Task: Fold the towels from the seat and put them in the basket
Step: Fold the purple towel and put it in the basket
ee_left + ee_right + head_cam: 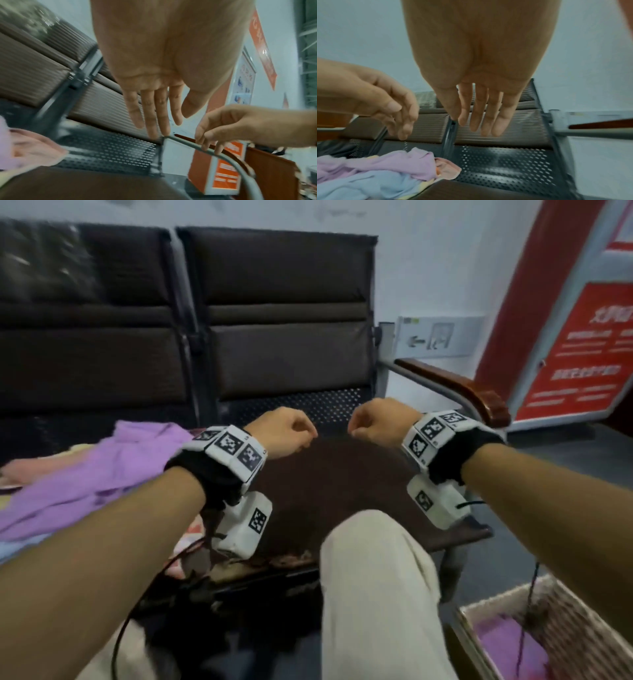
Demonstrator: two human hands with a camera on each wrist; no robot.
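A loose pile of towels lies on the left seat, with a purple towel (pixel 102 470) on top, a pink towel (pixel 37 467) at its far edge and a blue one (pixel 359 185) underneath. My left hand (pixel 284 431) and right hand (pixel 380 422) hover side by side over the brown seat cushion (pixel 342 481), a small gap between them. Both are empty. In the wrist views the left fingers (pixel 154 115) and right fingers (pixel 479 115) hang straight and relaxed. A woven basket (pixel 575 621) stands on the floor at lower right, with a purple towel (pixel 507 645) inside.
The row of dark padded chairs has a perforated metal back strip (pixel 301 405) and a wooden armrest (pixel 462 388) at the right end. My knee in beige trousers (pixel 376 577) is against the seat's front. A red poster stand (pixel 582 354) is at the right.
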